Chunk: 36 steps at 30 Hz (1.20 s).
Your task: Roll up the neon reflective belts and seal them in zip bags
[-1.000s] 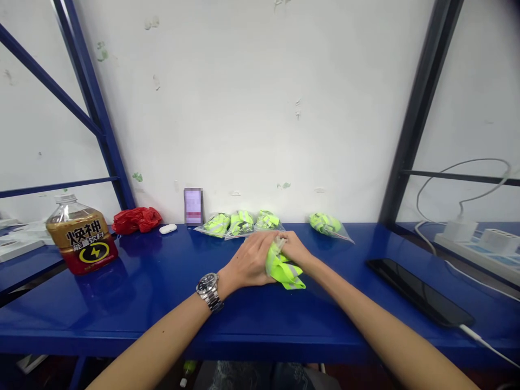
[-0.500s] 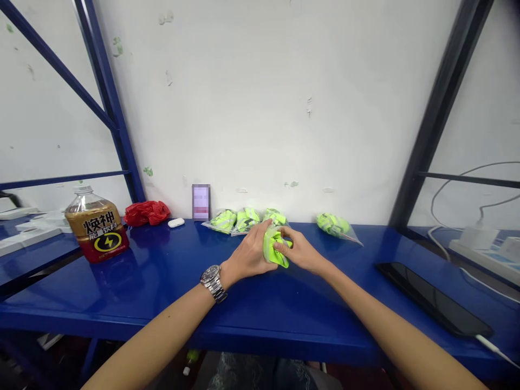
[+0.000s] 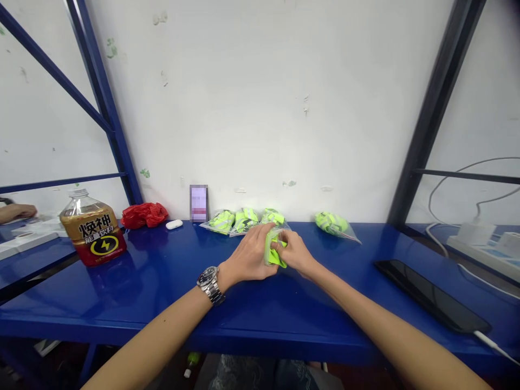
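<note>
My left hand (image 3: 252, 255), with a metal watch (image 3: 210, 284) on the wrist, is wrapped round a folded neon-yellow cloth (image 3: 276, 254) above the middle of the table. From the right, my right hand (image 3: 298, 252) pinches the same cloth, its thumb and fingertips pressed on the folds. Clear plastic seems to surround part of the cloth. Just behind my hands, three clear bags with neon-yellow bundles (image 3: 222, 221) lie side by side near the wall. One more bagged bundle (image 3: 332, 223) is at the back right.
A large drink bottle (image 3: 95, 230), a red plastic bag (image 3: 145, 215), a white case (image 3: 174, 224) and an upright phone (image 3: 199, 203) are at the left and back. A black phone (image 3: 433, 295) lies right, near a power strip (image 3: 487, 249). Another person's hand (image 3: 18, 212) shows far left.
The cloth is folded smaller between my hands, and my right fingers have pressed further into it. Another person's hand has appeared at the far left. The view has shifted slightly.
</note>
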Available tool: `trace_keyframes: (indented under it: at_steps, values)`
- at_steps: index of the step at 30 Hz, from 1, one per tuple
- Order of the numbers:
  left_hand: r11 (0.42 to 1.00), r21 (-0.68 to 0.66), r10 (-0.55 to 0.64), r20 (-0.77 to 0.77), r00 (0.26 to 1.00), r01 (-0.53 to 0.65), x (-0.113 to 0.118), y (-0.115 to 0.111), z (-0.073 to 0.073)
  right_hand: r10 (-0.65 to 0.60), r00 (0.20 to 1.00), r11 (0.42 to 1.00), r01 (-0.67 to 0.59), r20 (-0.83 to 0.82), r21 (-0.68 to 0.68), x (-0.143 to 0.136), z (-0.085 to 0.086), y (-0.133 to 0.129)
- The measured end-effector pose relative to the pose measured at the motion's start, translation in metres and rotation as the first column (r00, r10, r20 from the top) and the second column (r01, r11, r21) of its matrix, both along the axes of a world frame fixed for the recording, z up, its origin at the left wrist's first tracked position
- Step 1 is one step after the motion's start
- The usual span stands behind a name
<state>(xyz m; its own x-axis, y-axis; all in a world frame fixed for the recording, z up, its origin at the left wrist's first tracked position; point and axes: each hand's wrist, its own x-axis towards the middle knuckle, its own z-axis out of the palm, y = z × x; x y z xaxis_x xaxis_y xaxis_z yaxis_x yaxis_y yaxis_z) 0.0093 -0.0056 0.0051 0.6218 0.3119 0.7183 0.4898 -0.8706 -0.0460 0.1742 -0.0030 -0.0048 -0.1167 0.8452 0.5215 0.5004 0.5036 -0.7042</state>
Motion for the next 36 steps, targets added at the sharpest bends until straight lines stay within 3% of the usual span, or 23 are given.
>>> trace_keyframes:
  at_steps: [4,8,12,16,18,20,22,25,27,31,36]
  values:
    - [0.989,-0.018,0.149,0.085,0.985,-0.148,-0.006,-0.005,0.016,0.094,0.988,0.996,-0.094,-0.120,0.006,0.009,0.006,0.000]
    - [0.958,-0.112,0.276,0.099,0.956,-0.265,-0.005,-0.007,0.015,-0.079,0.987,0.997,0.080,-0.141,0.000,0.014,0.011,-0.004]
    - [0.913,-0.328,0.300,0.143,0.943,-0.241,0.000,-0.002,0.003,-0.096,0.994,0.995,0.095,-0.046,-0.018,0.013,0.017,-0.011]
    - [0.890,-0.427,0.271,0.222,0.937,-0.157,0.000,0.002,-0.001,0.053,0.994,0.999,-0.053,0.092,-0.005,0.016,0.025,-0.018]
    - [0.884,-0.455,0.224,0.207,0.952,-0.109,-0.001,0.001,0.000,0.025,0.984,0.999,-0.031,0.174,0.033,0.018,0.027,-0.019]
    - [0.893,-0.431,0.213,0.156,0.964,-0.127,0.000,-0.002,0.001,-0.096,0.956,0.994,0.076,0.276,0.084,0.016,0.029,-0.020]
    - [0.912,-0.335,0.272,0.064,0.960,-0.236,0.002,-0.008,0.002,-0.236,0.894,0.972,0.211,0.381,0.108,0.013,0.030,-0.021]
    - [0.890,-0.130,0.426,-0.104,0.899,-0.437,0.005,-0.020,0.006,-0.377,0.778,0.922,0.370,0.502,0.117,0.003,0.032,-0.024]
    - [0.882,-0.047,0.454,-0.188,0.871,-0.469,0.007,-0.028,0.008,-0.428,0.712,0.892,0.432,0.557,0.133,-0.004,0.033,-0.027]
    - [0.914,-0.093,0.377,-0.169,0.911,-0.395,0.008,-0.034,0.007,-0.485,0.623,0.847,0.509,0.613,0.153,-0.012,0.035,-0.029]
    - [0.893,-0.196,0.408,-0.034,0.912,-0.406,0.009,-0.023,0.000,-0.519,0.593,0.840,0.489,0.615,0.237,-0.008,0.032,-0.022]
